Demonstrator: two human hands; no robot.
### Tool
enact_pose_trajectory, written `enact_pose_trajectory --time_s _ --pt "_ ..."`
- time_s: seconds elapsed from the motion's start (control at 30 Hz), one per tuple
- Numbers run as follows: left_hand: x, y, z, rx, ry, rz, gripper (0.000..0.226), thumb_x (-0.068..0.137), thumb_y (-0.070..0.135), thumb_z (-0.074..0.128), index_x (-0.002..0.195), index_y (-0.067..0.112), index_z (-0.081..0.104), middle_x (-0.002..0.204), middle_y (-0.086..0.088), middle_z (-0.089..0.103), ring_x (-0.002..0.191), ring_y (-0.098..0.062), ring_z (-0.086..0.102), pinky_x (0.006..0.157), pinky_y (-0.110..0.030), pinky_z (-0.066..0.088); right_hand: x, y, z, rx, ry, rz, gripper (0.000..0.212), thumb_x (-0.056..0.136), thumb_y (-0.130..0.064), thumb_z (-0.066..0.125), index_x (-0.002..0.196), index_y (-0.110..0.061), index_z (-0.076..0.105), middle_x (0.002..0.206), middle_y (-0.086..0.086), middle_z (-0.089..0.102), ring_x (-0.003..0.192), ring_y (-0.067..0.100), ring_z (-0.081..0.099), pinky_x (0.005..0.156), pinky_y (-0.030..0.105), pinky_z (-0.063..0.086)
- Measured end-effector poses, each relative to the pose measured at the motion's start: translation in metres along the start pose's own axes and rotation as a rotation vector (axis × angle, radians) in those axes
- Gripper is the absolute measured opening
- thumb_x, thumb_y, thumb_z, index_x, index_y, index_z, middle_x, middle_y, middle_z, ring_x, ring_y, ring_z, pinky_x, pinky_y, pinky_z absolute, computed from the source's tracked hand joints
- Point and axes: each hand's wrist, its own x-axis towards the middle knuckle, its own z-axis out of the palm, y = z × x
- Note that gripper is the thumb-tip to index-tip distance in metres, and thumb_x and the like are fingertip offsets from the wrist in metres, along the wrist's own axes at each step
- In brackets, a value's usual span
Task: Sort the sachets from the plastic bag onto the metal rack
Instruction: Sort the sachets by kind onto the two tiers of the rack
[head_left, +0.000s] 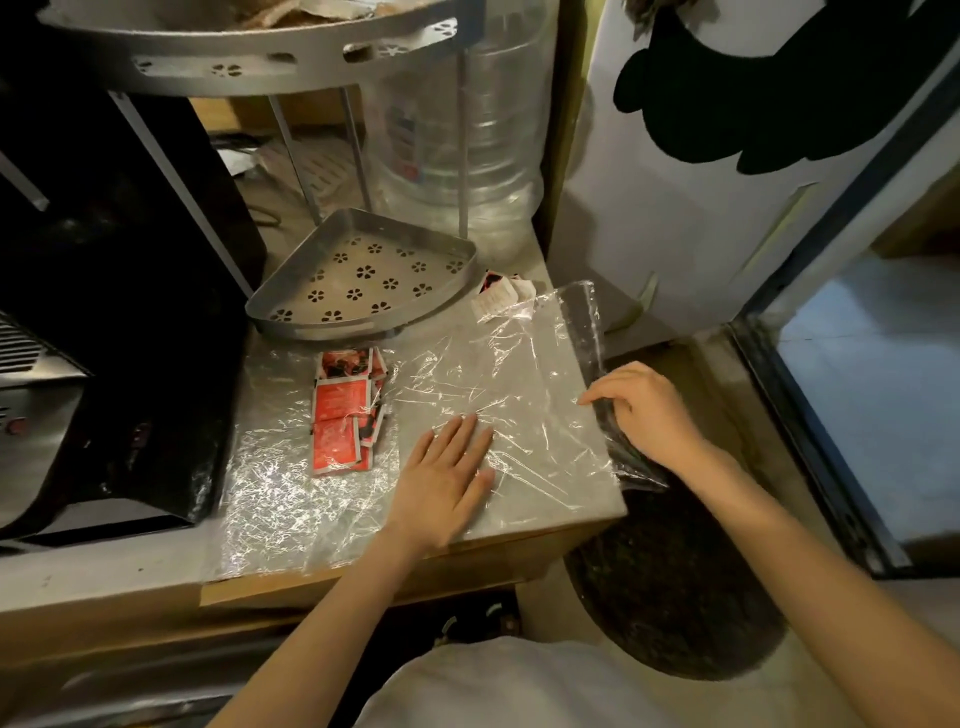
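A clear plastic bag (519, 374) lies flat and crinkled across the grey counter (545, 519). Several red sachets (343, 410) sit in a pile at the bag's left part; whether they are inside it I cannot tell. A few white-and-red sachets (498, 293) lie at the bag's far edge. My left hand (449, 478) rests flat on the bag, fingers spread. My right hand (649, 410) pinches the bag's right edge where it hangs over the counter's side. The metal rack's lower tray (363, 275), perforated with flower holes, sits bare just behind the bag.
The rack's upper shelf (260, 57) hangs over the back. A large clear water bottle (457, 130) stands behind the rack. A black appliance (104, 312) fills the left side. A white fridge (701, 182) stands at right, with a dark round mat (675, 587) on the floor.
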Motion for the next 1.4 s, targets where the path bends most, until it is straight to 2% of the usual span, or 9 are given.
enact_pose_trajectory --time_s 0.23,0.4,0.53,0.63,0.73,0.9,1.07,1.23,1.4 --pt "-0.002 -0.001 0.005 0.076 -0.004 -0.003 0.066 0.085 0.058 -0.005 0.145 0.030 -0.003 0.154 0.008 -0.012 0.142 -0.011 -0.017 0.113 -0.030 -0.015 0.003 0.027 -0.011 -0.200 -0.249 0.127 0.047 0.087 0.004 0.040 0.106 -0.028 0.069 0.130 0.006 0.052 0.121 0.026 0.045 0.102 0.039 0.039" --pt "0.000 0.001 0.006 0.055 -0.005 -0.001 0.070 0.084 0.062 -0.006 0.145 0.030 0.000 0.153 0.008 -0.011 0.142 -0.010 -0.016 0.115 -0.033 -0.012 0.005 0.016 -0.002 -0.259 -0.170 0.090 0.033 0.091 -0.009 0.042 0.104 -0.024 0.068 0.121 0.000 0.061 0.120 0.019 0.044 0.101 0.034 0.032" --pt "0.011 0.001 -0.008 -0.260 -0.018 -0.087 0.065 0.087 0.059 0.008 0.142 0.030 0.027 0.153 0.009 0.018 0.143 -0.009 0.010 0.118 -0.035 0.005 0.019 -0.012 0.010 -0.158 -0.089 -0.024 0.029 0.091 -0.008 0.045 0.112 -0.015 0.063 0.120 0.003 0.061 0.118 0.019 0.044 0.099 0.030 0.033" --pt "0.011 0.003 -0.031 -0.564 0.151 -0.173 0.056 0.091 0.049 0.018 0.133 0.023 0.046 0.145 0.003 0.040 0.135 -0.011 0.032 0.111 -0.027 0.019 0.040 -0.038 0.024 -0.113 -0.172 -0.097 0.035 0.090 -0.009 0.046 0.124 -0.016 0.054 0.129 0.005 0.056 0.123 0.022 0.042 0.104 0.036 0.033" --pt "0.001 0.000 -0.049 -0.479 0.390 -0.239 0.047 0.094 0.039 0.028 0.126 0.014 0.053 0.131 -0.003 0.055 0.118 -0.010 0.046 0.098 -0.021 0.030 0.060 -0.073 0.034 -0.041 -0.258 -0.160 0.042 0.091 -0.011 0.047 0.133 -0.015 0.046 0.135 0.006 0.052 0.127 0.024 0.041 0.104 0.038 0.034" --pt "-0.018 -0.032 -0.060 -0.286 0.593 -0.526 0.030 0.091 0.028 0.052 0.115 0.011 0.057 0.113 -0.008 0.060 0.098 -0.022 0.056 0.083 -0.034 0.047 0.096 -0.121 0.058 0.021 -0.368 -0.247 0.046 0.090 -0.017 0.053 0.134 -0.012 0.044 0.138 0.008 0.049 0.128 0.024 0.043 0.105 0.036 0.036" --pt "-0.039 -0.055 -0.062 -0.180 0.457 -0.828 0.057 0.082 0.047 0.058 0.120 0.005 0.051 0.116 -0.015 0.057 0.105 -0.030 0.054 0.082 -0.037 0.048 0.122 -0.159 0.081 0.034 -0.455 -0.280 0.045 0.087 -0.033 0.057 0.127 -0.013 0.052 0.133 0.009 0.054 0.122 0.027 0.049 0.099 0.043 0.042" --pt "-0.039 -0.062 -0.057 -0.235 0.377 -0.898 0.059 0.071 0.057 0.063 0.101 0.006 0.055 0.093 -0.008 0.061 0.088 -0.024 0.057 0.071 -0.034 0.052 0.138 -0.171 0.103 -0.059 -0.502 -0.252 0.054 0.085 -0.044 0.055 0.126 -0.010 0.049 0.129 0.014 0.050 0.119 0.030 0.048 0.097 0.044 0.044" --pt "-0.027 -0.061 -0.062 -0.257 0.294 -0.951 0.061 0.072 0.047 0.069 0.112 0.005 0.048 0.103 -0.008 0.060 0.090 -0.021 0.056 0.072 -0.027 0.048 0.145 -0.174 0.110 -0.122 -0.520 -0.233 0.053 0.086 -0.042 0.056 0.125 -0.007 0.047 0.128 0.016 0.047 0.122 0.034 0.041 0.102 0.043 0.038"
